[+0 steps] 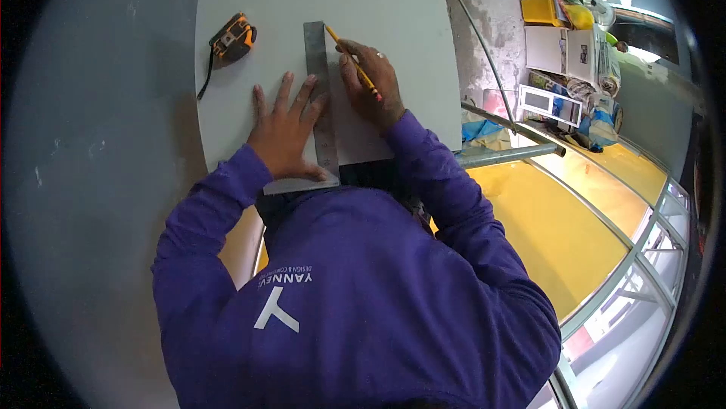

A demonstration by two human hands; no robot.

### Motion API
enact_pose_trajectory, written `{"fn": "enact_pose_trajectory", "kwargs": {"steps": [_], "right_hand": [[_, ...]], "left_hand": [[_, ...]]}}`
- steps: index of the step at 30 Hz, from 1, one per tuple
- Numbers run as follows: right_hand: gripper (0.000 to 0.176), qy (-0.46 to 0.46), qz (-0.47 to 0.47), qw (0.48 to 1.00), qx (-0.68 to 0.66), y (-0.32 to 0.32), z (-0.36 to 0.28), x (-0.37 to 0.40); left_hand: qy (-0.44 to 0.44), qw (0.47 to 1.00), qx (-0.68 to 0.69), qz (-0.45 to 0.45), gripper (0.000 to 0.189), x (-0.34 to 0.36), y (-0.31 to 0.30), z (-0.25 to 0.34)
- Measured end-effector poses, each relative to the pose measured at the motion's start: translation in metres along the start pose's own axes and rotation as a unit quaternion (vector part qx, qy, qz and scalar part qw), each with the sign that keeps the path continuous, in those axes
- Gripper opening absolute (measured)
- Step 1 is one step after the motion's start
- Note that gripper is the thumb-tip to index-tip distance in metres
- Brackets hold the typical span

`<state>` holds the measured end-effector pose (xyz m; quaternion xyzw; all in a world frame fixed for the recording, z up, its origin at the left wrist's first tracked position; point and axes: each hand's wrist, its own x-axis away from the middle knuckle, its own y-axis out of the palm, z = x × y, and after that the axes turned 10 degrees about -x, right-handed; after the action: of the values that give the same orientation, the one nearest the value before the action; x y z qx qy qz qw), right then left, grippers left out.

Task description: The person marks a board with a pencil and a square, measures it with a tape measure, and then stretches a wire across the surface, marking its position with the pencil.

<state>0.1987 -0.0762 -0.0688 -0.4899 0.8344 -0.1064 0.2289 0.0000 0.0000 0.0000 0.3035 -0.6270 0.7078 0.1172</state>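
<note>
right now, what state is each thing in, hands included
board: pale, any pencil marks too small to tell
metal square: long arm flat on board
pencil: slanted, point at square's edge
tape measure: on board, no blade seen out
left hand: spread, on square
right hand: closed on pencil

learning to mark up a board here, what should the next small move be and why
Probably draw the pencil toward the body along the metal square: the right hand has its tip at the blade's far end, and the left hand lies spread against the blade, seemingly steadying it.
</note>
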Motion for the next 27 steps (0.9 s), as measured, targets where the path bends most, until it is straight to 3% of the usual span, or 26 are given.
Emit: {"fn": "enact_pose_trajectory", "kwargs": {"steps": [5,8,11,16,19,27], "right_hand": [[0.024,-0.005,-0.004,1.000,-0.020,-0.001,-0.004,0.000],[0.026,0.042,-0.009,0.999,-0.023,-0.003,-0.006,-0.002],[0.024,0.074,-0.004,0.991,-0.109,-0.002,-0.001,-0.003],[0.024,0.036,-0.006,0.997,-0.073,0.000,0.004,-0.005],[0.024,0.072,-0.008,0.993,-0.095,-0.001,-0.001,-0.006],[0.026,0.063,-0.012,0.994,-0.090,-0.006,-0.004,-0.007]], "left_hand": [[0.013,0.996,0.030,0.079,0.141,0.004,0.018,-0.001],[0.008,0.999,0.018,0.027,0.140,0.003,0.003,0.000],[0.010,0.999,0.041,0.019,0.139,0.001,-0.001,-0.002],[0.009,0.998,0.037,0.051,0.139,0.003,0.010,-0.003],[0.008,0.999,0.032,0.041,0.139,0.002,0.007,-0.003],[0.009,0.998,0.032,0.047,0.136,0.000,0.007,-0.001]]}}
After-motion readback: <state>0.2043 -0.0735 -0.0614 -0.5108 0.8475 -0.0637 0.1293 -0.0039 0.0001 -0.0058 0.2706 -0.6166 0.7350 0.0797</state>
